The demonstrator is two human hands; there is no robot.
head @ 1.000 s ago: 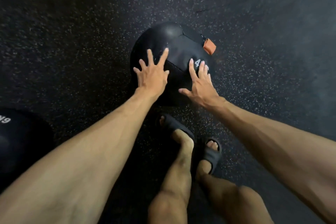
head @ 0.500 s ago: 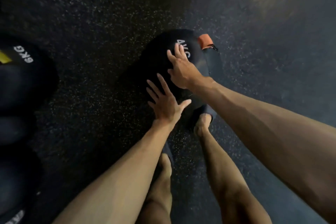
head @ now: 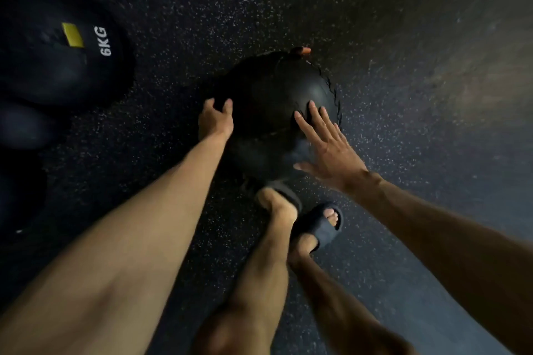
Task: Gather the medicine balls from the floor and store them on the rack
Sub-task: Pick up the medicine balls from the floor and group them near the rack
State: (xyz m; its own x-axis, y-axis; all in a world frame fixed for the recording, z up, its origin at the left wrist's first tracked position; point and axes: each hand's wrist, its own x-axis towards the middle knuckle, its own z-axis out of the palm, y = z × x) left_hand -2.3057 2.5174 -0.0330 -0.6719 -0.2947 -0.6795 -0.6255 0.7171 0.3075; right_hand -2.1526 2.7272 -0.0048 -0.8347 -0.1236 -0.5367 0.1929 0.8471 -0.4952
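Shifting to flank the ball (head: 277, 95), left hand (head: 215, 121) now curls round its left edge, right hand (head: 327, 148) presses flat, fingers spread; seemingly ready to lift.

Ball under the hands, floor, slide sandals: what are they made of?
Black medicine ball: looks like synthetic leather or vinyl, soft sheen, stitched seam along one edge. Floor: likely rubber gym matting, matte black with pale flecks. Sandal: probably moulded foam or rubber, matte, one piece.
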